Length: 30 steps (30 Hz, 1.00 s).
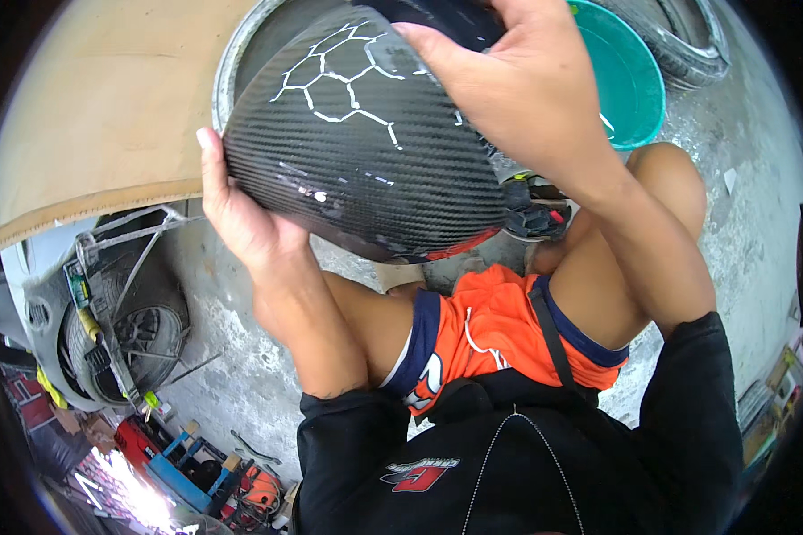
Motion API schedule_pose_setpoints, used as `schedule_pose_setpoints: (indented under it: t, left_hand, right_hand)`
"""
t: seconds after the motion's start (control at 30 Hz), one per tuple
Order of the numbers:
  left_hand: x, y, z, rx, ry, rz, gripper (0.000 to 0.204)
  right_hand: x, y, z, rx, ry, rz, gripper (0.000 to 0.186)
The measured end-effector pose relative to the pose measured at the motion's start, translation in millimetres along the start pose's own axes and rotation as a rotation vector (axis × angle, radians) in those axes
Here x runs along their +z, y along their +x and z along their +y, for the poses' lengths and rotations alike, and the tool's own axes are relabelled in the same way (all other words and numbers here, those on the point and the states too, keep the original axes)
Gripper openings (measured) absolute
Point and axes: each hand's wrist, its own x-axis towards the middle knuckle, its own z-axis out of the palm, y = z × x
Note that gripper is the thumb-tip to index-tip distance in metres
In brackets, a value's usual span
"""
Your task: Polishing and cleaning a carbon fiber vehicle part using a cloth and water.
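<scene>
In front of me I hold up a glossy, rounded black shell (357,169) with a carbon-fibre weave; I cannot tell exactly what part it is. White hexagon lines, apparently reflected lights, lie across its upper part, and a red strip (462,244) runs along its lower edge. My left hand (254,223) supports the lower left side, its thumb up along the edge. My right hand (526,85) grips the upper right rim, thumb on the outer face and fingers largely hidden behind. Most of the shell's far side is out of sight.
Beyond the shell lie a round grey rim (226,85) and a green basin (629,76), with a tyre (682,45) past the basin. A tan panel (107,107) fills the upper left. Lower left are a metal stand (107,312), wheels and a blue-and-red jack (183,464).
</scene>
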Motion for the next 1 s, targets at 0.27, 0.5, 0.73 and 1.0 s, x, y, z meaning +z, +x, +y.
schedule_pose_setpoints:
  t: [0.27,0.5,0.73,1.0]
  left_hand:
    - [-3,1,0,-0.034,0.024,0.034,0.039]
    - [1,-2,2,-0.012,0.027,0.005,0.04]
    - [2,-4,2,0.035,0.032,0.012,0.043]
    - [11,-7,2,0.15,0.117,0.009,0.048]
  right_hand:
    - [-7,-5,-16,0.059,-0.18,-0.023,0.035]
    - [-7,-6,-17,0.054,-0.124,-0.006,0.034]
    - [-4,-6,-12,0.097,-0.108,-0.012,0.035]
    - [-3,-9,3,-0.043,-0.02,0.009,0.037]
